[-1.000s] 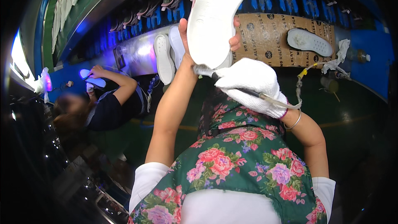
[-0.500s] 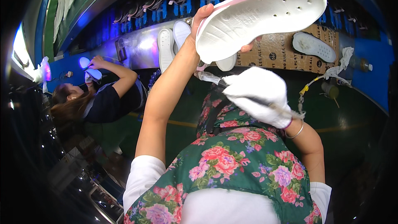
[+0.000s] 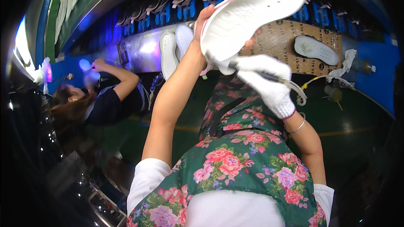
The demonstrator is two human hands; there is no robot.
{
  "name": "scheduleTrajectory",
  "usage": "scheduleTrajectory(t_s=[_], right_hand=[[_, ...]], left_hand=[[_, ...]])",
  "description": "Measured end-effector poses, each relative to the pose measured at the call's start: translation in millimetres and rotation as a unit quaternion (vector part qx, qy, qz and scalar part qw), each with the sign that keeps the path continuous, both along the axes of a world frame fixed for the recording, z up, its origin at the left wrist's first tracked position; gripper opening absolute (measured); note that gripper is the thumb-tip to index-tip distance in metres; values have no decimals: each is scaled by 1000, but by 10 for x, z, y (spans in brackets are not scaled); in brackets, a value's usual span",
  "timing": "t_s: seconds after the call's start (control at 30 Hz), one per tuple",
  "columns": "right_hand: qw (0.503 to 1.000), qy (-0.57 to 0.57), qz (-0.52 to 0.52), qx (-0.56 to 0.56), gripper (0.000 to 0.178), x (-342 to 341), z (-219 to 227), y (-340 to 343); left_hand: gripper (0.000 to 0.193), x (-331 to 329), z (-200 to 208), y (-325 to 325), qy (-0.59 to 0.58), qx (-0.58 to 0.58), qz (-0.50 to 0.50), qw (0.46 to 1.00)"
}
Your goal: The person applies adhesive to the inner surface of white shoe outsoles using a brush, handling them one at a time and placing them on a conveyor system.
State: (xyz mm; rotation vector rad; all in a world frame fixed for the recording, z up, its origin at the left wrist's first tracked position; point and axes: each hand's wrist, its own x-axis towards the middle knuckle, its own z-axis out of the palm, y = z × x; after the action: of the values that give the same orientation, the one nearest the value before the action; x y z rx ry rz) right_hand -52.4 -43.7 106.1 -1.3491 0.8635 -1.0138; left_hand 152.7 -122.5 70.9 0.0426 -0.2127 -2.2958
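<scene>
My bare left hand (image 3: 203, 22) grips a white shoe sole (image 3: 248, 17) with a pink edge, its fingers wrapped round both sides. The inner face, with small round holes toward the toe, is turned to me. In a white knitted glove, my right hand (image 3: 267, 75) is closed round a dark-handled brush (image 3: 232, 64) with a pale hose trailing behind it. The brush's tip is at the heel of the sole; it is blurred there, and contact is hard to make out. Paler soles (image 3: 168, 52) lie on the bench behind my left forearm.
Printed brown cardboard (image 3: 277, 42) covers part of the bench, with another white sole (image 3: 315, 49) on it. A rag (image 3: 348, 61) and a clear bottle (image 3: 364, 65) stand at right. Shoes on blue holders (image 3: 183, 6) line the back. A co-worker (image 3: 109, 96) handles soles at left.
The brush in my right hand has moved up from below the sole to its heel. My left hand has shifted the sole slightly, its toe end moving left.
</scene>
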Motion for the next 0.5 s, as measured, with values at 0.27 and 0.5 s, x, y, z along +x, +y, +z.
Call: scheduleTrajectory(t_s=[0.27, 0.5], right_hand=[[984, 90, -80, -128, 22, -416, 231, -446], [927, 178, -121, -308, 23, -603, 362, -536]], left_hand=[[84, -232, -103, 473, -128, 116, 110, 979], [89, -512, -33, 579, -144, 151, 147, 967]])
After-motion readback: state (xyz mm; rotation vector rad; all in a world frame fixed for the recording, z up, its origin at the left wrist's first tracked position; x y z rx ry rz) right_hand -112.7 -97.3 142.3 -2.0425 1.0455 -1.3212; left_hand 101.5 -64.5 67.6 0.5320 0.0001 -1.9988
